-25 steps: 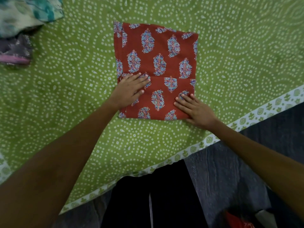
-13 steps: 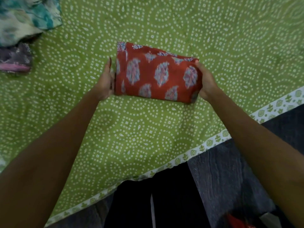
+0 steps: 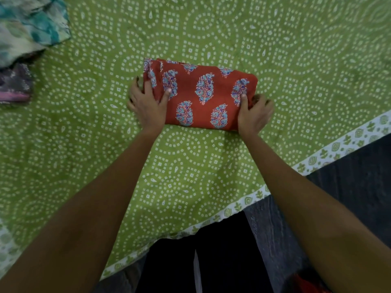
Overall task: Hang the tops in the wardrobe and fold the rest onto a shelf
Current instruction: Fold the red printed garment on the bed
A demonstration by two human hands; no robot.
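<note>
A red garment (image 3: 201,96) with blue paisley print lies folded into a compact rectangle on the green bedspread (image 3: 190,166). My left hand (image 3: 148,104) grips its left end, thumb on top and fingers curled round the edge. My right hand (image 3: 254,113) grips the right end the same way, thumb pressing on the top layer and fingers tucked under. Both forearms reach in from the bottom of the view.
A teal and white patterned garment (image 3: 27,32) is heaped at the far left, with a purple and pink cloth (image 3: 14,85) below it. The bedspread's white bordered edge (image 3: 249,199) runs diagonally at the lower right, beside dark flooring (image 3: 349,178).
The red garment went from a larger flat square under my flat palms to a half-size fold. My hands then shifted to its two ends and now grip it.
</note>
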